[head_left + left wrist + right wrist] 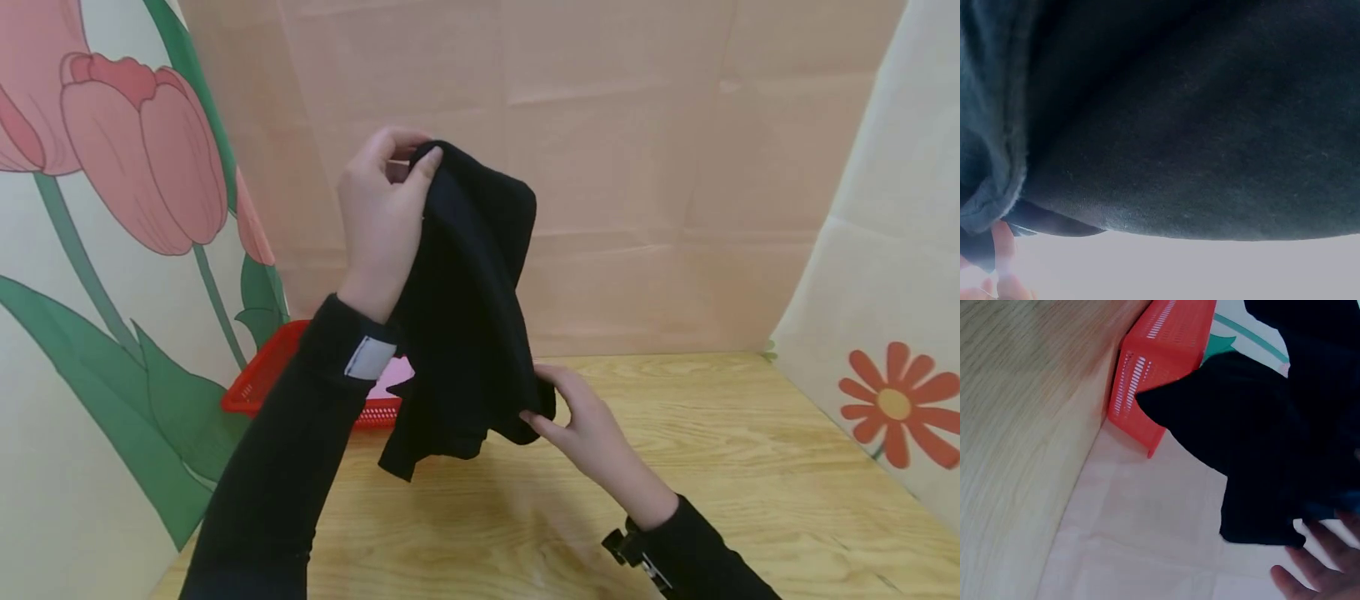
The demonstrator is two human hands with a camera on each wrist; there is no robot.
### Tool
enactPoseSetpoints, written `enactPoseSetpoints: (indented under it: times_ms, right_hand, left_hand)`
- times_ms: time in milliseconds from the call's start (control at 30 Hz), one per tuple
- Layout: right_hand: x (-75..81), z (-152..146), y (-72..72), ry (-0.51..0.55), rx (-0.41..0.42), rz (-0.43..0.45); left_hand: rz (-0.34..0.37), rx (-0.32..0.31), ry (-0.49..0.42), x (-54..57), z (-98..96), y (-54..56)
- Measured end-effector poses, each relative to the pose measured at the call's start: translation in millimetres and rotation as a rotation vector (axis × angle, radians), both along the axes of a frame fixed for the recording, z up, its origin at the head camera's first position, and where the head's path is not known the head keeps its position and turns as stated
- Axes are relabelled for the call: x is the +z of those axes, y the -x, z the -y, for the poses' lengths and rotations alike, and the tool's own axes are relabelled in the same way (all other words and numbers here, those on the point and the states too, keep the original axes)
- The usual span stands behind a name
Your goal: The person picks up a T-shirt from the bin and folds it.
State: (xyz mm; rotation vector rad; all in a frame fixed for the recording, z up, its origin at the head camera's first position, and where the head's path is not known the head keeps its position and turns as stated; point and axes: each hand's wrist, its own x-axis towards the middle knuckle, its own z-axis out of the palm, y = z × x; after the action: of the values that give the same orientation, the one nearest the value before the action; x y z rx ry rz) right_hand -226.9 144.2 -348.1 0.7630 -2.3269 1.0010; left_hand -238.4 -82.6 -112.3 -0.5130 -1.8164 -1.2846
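A black cloth garment hangs in folds over the table, held up in front of me. At its top edge my left hand pinches the fabric between thumb and fingers. My right hand grips the lower right edge, thumb in front and fingers behind. Dark fabric fills most of the left wrist view, with fingertips at its lower left corner. In the right wrist view the cloth hangs with a loose pointed corner, and the fingers of my right hand lie along its edge.
Behind my left forearm a red plastic basket with perforated sides stands on the wooden table, something pink inside it. A pinkish sheet covers the back, and flower-printed walls close in both sides.
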Motion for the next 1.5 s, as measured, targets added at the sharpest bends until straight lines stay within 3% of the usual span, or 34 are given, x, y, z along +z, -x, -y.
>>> enactPoseSetpoints:
  times_ms: [100, 400, 700, 967, 1233, 1500]
  right_hand:
    - [-2.7, -2, -1.4, 0.008, -0.048, -0.056]
    - [-2.0, -22, 0.7, 0.125, -0.125, -0.109]
    - [18.0, -53, 0.2, 0.281, -0.274, 0.012]
    - [38.3, -78, -0.8, 0.452, -0.282, 0.013]
    - [47.6, -93, -1.7, 0.453, -0.349, -0.024]
    - [57.6, -109, 0.1, 0.418, -0.378, -0.071]
  left_hand:
    - [0.004, 0.000, -0.008, -0.5, -0.8, 0.2]
    - [0.006, 0.011, -0.056, -3.3, 6.7, 5.7]
    - [0.019, 0.025, -0.078, -7.4, 11.5, 9.7]
    - [0.033, 0.030, -0.054, -13.8, 12.1, 14.6]
    - [0.059, 0.030, -0.049, -23.4, 14.3, 20.6]
    - [0.121, 0.035, -0.048, -44.3, 17.8, 27.0]
